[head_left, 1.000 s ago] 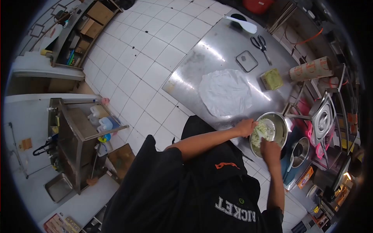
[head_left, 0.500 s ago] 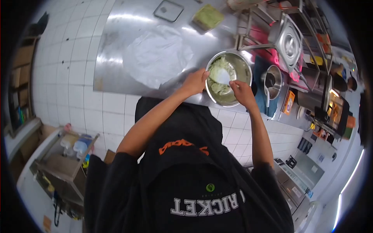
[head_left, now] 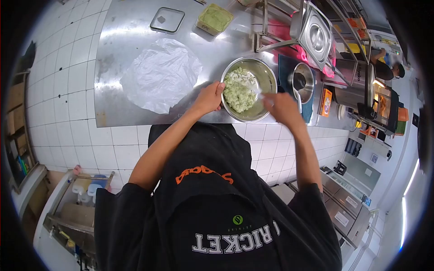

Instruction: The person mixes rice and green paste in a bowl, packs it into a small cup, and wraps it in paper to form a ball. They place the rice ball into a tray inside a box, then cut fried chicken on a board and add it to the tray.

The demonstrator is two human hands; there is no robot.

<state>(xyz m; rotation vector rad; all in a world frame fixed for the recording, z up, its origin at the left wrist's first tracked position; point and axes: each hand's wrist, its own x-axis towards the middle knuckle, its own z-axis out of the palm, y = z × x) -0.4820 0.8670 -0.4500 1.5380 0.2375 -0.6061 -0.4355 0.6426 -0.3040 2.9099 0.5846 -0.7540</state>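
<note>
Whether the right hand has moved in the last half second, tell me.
Yes: the right hand has moved right, nearer the pan, over the right rim of the bowl.

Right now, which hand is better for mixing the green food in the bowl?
Probably the right hand: it holds a blurry white tool inside the bowl, beside the green food. The left hand grips the bowl's left edge, so it seems better for steadying.

A plastic sheet (head_left: 161, 77) is lying on a steel table (head_left: 113, 40); a rectangular lid (head_left: 167, 21) is resting beyond the sheet, while a round pan (head_left: 308, 91) and orange box (head_left: 325, 103) are sitting well to its right.
</note>
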